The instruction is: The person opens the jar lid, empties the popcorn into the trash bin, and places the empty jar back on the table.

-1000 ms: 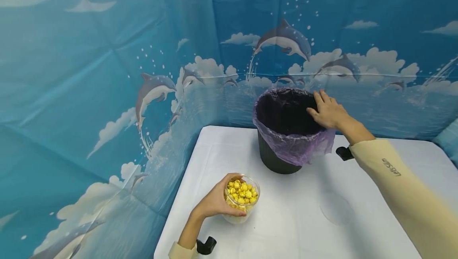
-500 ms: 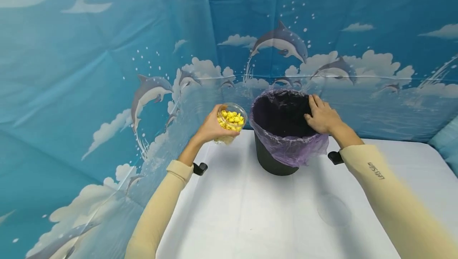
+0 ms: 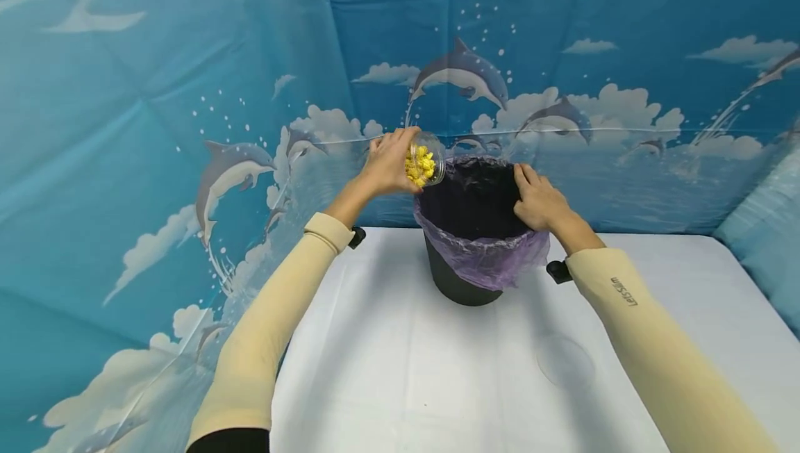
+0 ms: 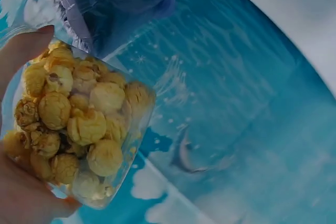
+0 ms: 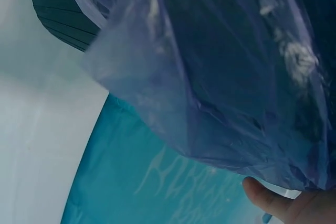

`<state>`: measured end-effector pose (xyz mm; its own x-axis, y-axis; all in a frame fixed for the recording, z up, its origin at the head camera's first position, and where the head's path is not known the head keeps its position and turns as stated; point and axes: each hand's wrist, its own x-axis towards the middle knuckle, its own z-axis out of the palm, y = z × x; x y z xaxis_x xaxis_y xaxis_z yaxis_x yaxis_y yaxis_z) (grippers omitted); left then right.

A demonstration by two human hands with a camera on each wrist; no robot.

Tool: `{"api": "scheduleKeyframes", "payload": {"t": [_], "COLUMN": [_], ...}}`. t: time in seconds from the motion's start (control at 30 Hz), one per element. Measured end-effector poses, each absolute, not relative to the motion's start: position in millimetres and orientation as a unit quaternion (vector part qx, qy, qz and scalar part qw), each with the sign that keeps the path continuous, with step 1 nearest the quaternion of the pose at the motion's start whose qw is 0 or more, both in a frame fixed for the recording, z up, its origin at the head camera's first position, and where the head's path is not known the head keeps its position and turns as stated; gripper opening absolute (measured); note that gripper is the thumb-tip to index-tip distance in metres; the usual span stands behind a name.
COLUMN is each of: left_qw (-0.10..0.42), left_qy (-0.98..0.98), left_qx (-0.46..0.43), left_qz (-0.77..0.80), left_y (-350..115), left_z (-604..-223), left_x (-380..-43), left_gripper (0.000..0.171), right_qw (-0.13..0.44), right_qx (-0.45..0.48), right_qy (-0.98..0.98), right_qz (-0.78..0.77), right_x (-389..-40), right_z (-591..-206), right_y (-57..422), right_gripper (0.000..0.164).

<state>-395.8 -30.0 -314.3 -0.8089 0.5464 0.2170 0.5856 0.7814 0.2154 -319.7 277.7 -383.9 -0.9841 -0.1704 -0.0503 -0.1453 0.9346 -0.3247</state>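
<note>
In the head view my left hand (image 3: 390, 165) grips a clear jar (image 3: 436, 161) of yellow popcorn (image 3: 420, 165). The jar is tilted, its mouth toward the black trash can (image 3: 459, 283), above the left rim. Kernels fill the jar in the left wrist view, where my thumb (image 4: 29, 48) presses its side. My right hand (image 3: 540, 199) holds the can's right rim over the purple liner bag (image 3: 494, 262). One of its digits (image 5: 268, 198) shows beside the liner in the right wrist view; the other fingers are hidden there.
The can stands at the back of a white table (image 3: 387, 369). A clear round lid (image 3: 565, 361) lies on the table, right of the can. A blue dolphin-print curtain (image 3: 262, 57) hangs behind and to the left.
My left hand has lifted the popcorn jar from the table, carried it up and forward to the can's left rim, and tipped it. My right hand has stayed at the rim.
</note>
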Motion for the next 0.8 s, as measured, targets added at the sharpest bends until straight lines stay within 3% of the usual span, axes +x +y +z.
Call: {"api": "scheduleKeyframes", "payload": {"t": [0.5, 0.8], "left_qw": [0.141, 0.163], "left_qy": [-0.904, -0.866], "left_qx": [-0.379, -0.402], "left_qz": [0.142, 0.249], "left_y": [8, 20], "left_z": [-298, -298], "left_x": [-394, -387], "left_gripper": [0.108, 0.09], "right_qw": [0.038, 0.038], "right_qx": [-0.073, -0.068], "right_qy": [0.983, 0.983], "right_qz": [-0.166, -0.169], "right_x": [-322, -319], "right_z": [-380, -385], "right_y": [271, 277], "right_gripper": [0.081, 0.082]}}
